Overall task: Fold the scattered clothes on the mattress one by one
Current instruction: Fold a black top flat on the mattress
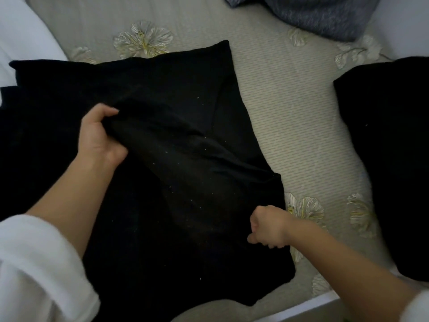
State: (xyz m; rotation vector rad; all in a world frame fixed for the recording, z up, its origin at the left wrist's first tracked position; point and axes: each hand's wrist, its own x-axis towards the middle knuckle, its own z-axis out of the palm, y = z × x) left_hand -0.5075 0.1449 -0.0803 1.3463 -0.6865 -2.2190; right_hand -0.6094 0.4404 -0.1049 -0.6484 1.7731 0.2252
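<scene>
A large black garment (176, 94) lies spread over the left and middle of the mattress (290, 108), dotted with pale lint. My left hand (99, 135) grips a raised fold of it near the centre. At the garment's right edge, my right hand (269, 226) is fisted around the cloth. The fabric between the two hands is lifted into a ridge. A second black garment (390, 159) lies in a heap at the right side of the mattress.
A blue-grey knitted garment (325, 15) lies bunched at the far edge. White fabric (21, 43) shows at the far left. The beige flowered mattress surface shows between the two black garments. The mattress's white near edge (313, 303) runs along the bottom right.
</scene>
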